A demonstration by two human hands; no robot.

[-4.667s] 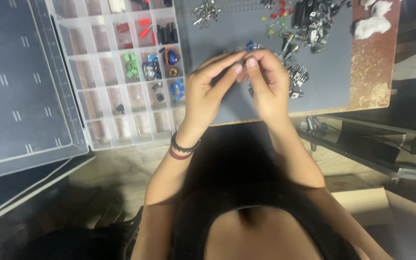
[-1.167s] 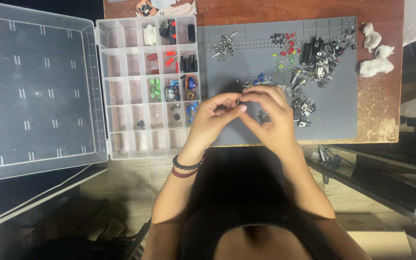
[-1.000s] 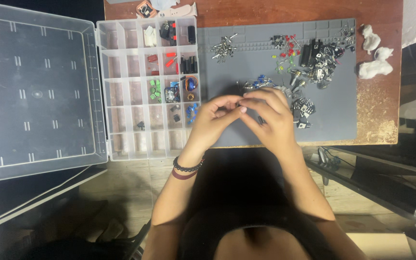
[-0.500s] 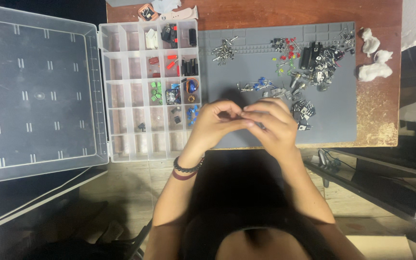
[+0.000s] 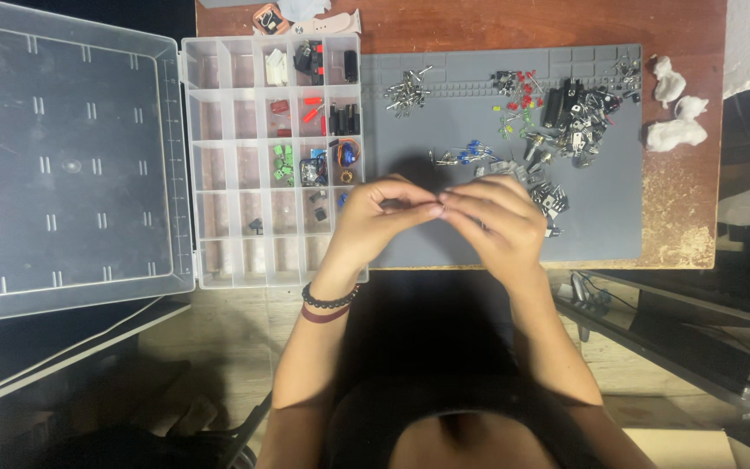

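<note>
My left hand (image 5: pixel 373 224) and my right hand (image 5: pixel 496 224) meet fingertip to fingertip above the near edge of a grey work mat (image 5: pixel 601 200). Both pinch a tiny part between thumb and fingers; the part itself is too small to make out. My left wrist wears two bead bracelets (image 5: pixel 327 306). Just left of my left hand stands an open clear compartment box (image 5: pixel 219 174) holding small red, green, blue and black electronic parts. Loose components (image 5: pixel 566 113) lie scattered on the mat beyond my right hand.
The box's clear lid (image 5: pixel 62 165) lies flat open at far left. Blue parts (image 5: pixel 470 155), metal pins (image 5: pixel 405 87) and red and green LEDs (image 5: pixel 518 95) lie on the mat. White cotton wads (image 5: pixel 674 108) rest on the wooden table (image 5: pixel 679 217). Dark metal bars (image 5: pixel 679 334) run at lower right.
The view has shifted slightly. My hands stay joined over the mat's near edge, fingers working the small part, and have drifted a little nearer me since the earliest frame.
</note>
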